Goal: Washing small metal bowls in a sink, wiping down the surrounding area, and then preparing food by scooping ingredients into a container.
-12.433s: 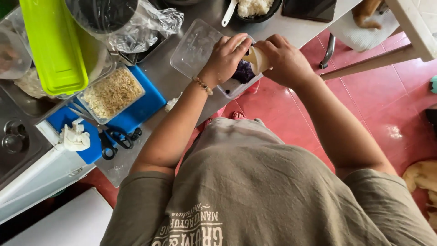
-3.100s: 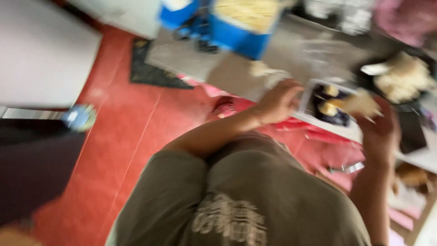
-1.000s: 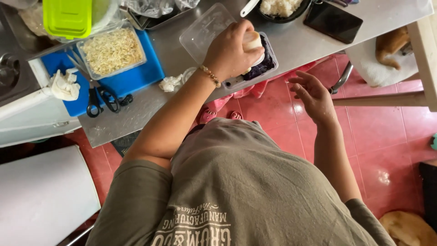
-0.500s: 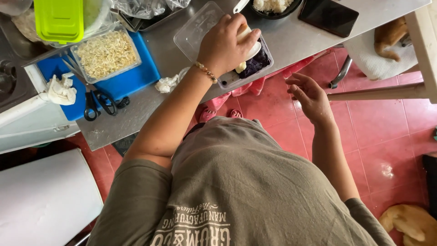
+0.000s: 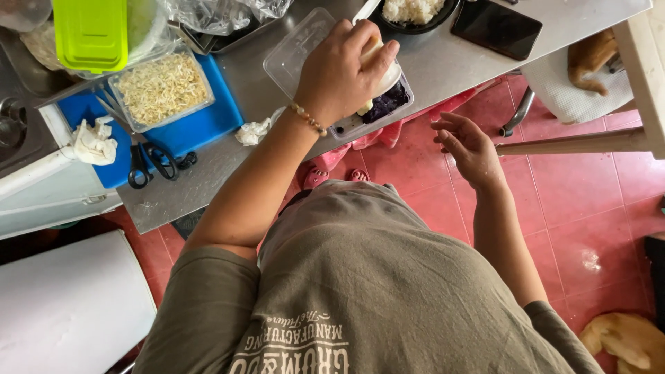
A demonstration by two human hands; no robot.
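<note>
Since a moment ago the right hand (image 5: 467, 145) has drifted lower, open and empty, off the worktop's (image 5: 443, 59) front edge. The left hand (image 5: 343, 69) grips a small white cup (image 5: 381, 66), tipped over the clear tray (image 5: 370, 114) at that edge.

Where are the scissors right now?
The scissors lie at the left of the head view, on the blue board on the metal counter, just below the clear tub of noodles.
</note>
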